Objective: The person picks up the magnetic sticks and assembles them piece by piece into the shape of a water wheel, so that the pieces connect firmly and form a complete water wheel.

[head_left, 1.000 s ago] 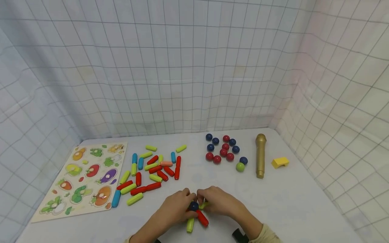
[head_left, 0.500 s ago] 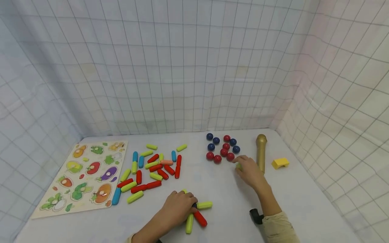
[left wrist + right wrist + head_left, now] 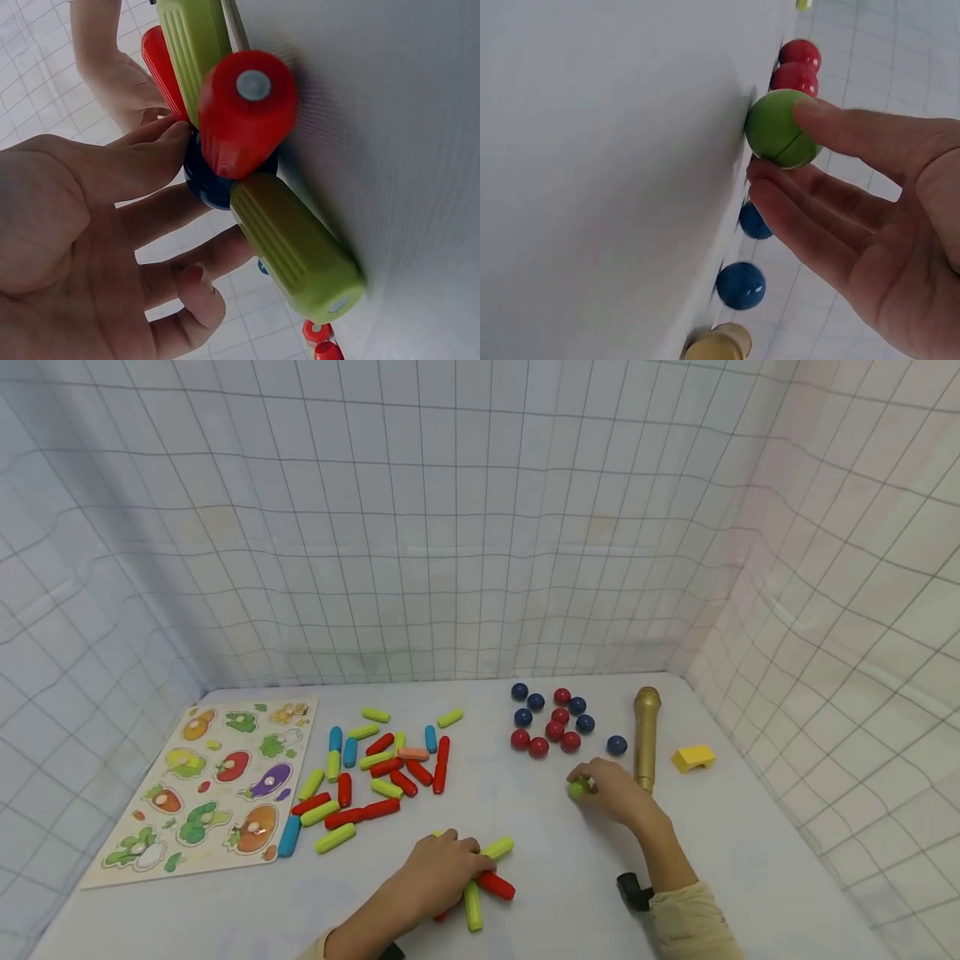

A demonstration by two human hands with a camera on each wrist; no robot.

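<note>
At the far left of the white table (image 3: 750, 860) a wooden vegetable puzzle board (image 3: 206, 789) is laid flat. Just to its right a loose pile of red, green and blue rods (image 3: 371, 772) is scattered, some rods touching, others apart.

Near the front edge, the left hand (image 3: 442, 872) is rested over a small rod-and-ball assembly (image 3: 480, 885). In the left wrist view a dark blue ball (image 3: 214, 187) is seen at its centre, with a red rod (image 3: 244, 112) and a green rod (image 3: 296, 251) stuck to it and more rods behind. The ball is pinched by the curled thumb and fingers (image 3: 154, 154), and the assembly is kept against the table.

Further right, a cluster of red and blue balls (image 3: 551, 727) is gathered towards the back, with one blue ball (image 3: 617, 744) set apart beside it. In front of the cluster the right hand (image 3: 615, 789) is placed on the table, and a green ball (image 3: 577, 788) is grasped between its thumb and bent fingertips (image 3: 817, 124); the ball is touching the table surface, well apart from the assembly.

Just beyond the right hand a gold toy microphone (image 3: 646, 735) is laid lengthwise, and a yellow block (image 3: 692, 757) is set near it at the far right.
</note>
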